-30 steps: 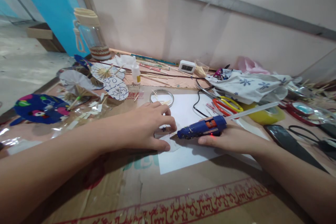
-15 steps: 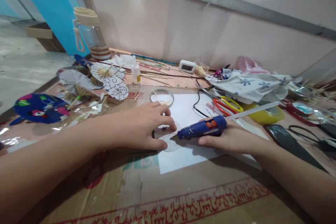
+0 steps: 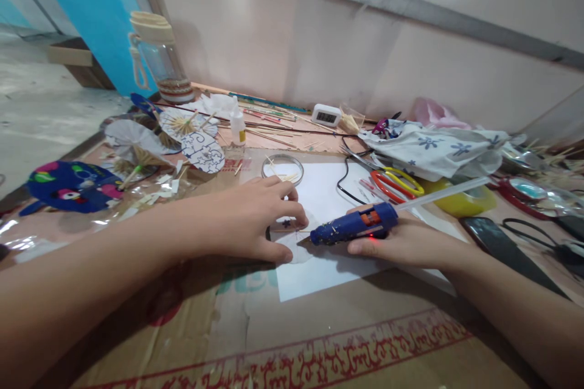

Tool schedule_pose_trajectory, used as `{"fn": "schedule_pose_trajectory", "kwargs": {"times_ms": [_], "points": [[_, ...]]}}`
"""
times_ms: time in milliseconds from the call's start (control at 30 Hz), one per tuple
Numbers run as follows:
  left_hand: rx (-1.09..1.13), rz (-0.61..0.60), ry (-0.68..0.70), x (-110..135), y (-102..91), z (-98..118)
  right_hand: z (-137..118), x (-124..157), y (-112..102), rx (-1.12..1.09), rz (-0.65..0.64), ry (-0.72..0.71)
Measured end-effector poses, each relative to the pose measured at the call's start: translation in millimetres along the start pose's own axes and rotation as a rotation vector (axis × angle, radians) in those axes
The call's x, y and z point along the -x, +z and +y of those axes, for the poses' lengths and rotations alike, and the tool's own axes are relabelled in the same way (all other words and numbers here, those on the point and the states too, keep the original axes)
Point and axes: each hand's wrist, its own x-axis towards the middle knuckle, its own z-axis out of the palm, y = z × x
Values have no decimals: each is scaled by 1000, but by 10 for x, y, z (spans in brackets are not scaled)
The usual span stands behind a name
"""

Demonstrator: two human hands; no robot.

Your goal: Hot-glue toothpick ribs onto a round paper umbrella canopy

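Observation:
My right hand (image 3: 401,240) is wrapped round a blue hot glue gun (image 3: 353,223), with a clear glue stick (image 3: 449,193) poking out of its back. The gun's nozzle points left, over a small pale round piece (image 3: 298,253) with a dark blue flower and a thin stick across it. My left hand (image 3: 258,219) rests over the left side of that piece, thumb and forefinger spread apart on either side of the stick. Its other fingers are partly hidden. Under the round piece lies a sheet of white paper (image 3: 319,282).
Behind the hands lies a metal ring (image 3: 302,171) with toothpicks. Scissors (image 3: 396,185), yellow tape (image 3: 469,197) and a phone (image 3: 497,246) are on the right. Small round fans (image 3: 203,153), a glue bottle (image 3: 238,127) and a glass bottle (image 3: 166,67) stand or lie left. A white timer (image 3: 325,115) is at the back.
A red light now shows on the glue gun beside my right thumb. Both hands hold nearly the same places; the whole view has shifted very slightly.

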Motion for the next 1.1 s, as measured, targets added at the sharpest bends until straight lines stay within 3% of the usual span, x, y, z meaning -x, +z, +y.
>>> {"fn": "schedule_pose_trajectory", "kwargs": {"times_ms": [800,1100], "points": [[6,-14,-19,-4,38,-31,5,33,22,-79,-28,48],[3,-34,-46,-13,22,-5,-28,48,18,-28,-43,7]]}}
